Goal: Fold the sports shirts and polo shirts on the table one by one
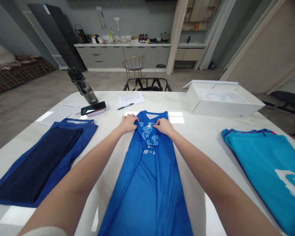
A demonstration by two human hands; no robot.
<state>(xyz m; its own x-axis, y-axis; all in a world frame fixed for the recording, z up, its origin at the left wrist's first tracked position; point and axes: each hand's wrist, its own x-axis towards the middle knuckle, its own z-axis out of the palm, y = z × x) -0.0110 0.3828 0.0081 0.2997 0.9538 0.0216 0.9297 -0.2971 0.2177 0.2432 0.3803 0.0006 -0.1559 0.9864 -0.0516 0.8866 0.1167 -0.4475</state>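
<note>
A blue T-shirt (pixel 147 190) lies lengthwise on the white table before me, its neckline at the far end and its near part running out of view. Its sides are folded inward, and a sleeve with light-blue cloud shapes rests across the chest, partly covering white lettering. My left hand (pixel 129 123) is closed on the shirt's left edge near the shoulder. On the other side, my right hand (pixel 164 126) pinches the patterned sleeve cloth between thumb and fingers.
Folded dark-blue clothes (pixel 39 160) lie at left, a turquoise shirt (pixel 263 157) at right. Farther back are an open white box (pixel 218 106), a phone (pixel 93 108), a dark bottle (pixel 85 88), a pen (pixel 125 106) and a printed sheet (pixel 135 98).
</note>
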